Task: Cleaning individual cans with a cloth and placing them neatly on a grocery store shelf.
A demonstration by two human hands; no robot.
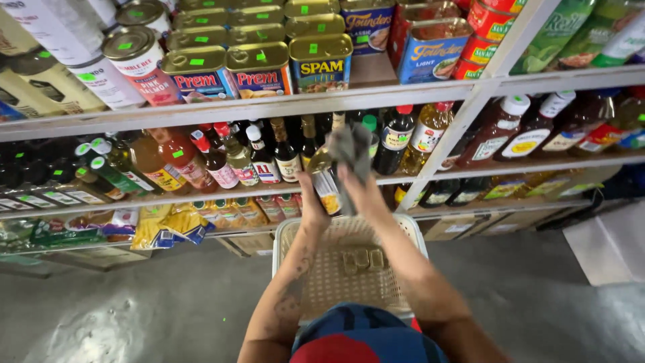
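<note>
While the cream plastic basket [349,269] sits below, the left hand [313,202] grips a bottle of yellowish liquid [325,176] just above its far rim. The right hand [363,191] presses a grey cloth [351,149] against the bottle, before the shelf of sauce bottles [222,161].

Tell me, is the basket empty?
Nearly empty: the white basket shows its bare mesh bottom, with only a few small brownish pieces inside.

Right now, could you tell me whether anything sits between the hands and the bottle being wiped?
Only the grey cloth: the right hand presses it against the bottle. The left hand grips the bottle directly.
</note>
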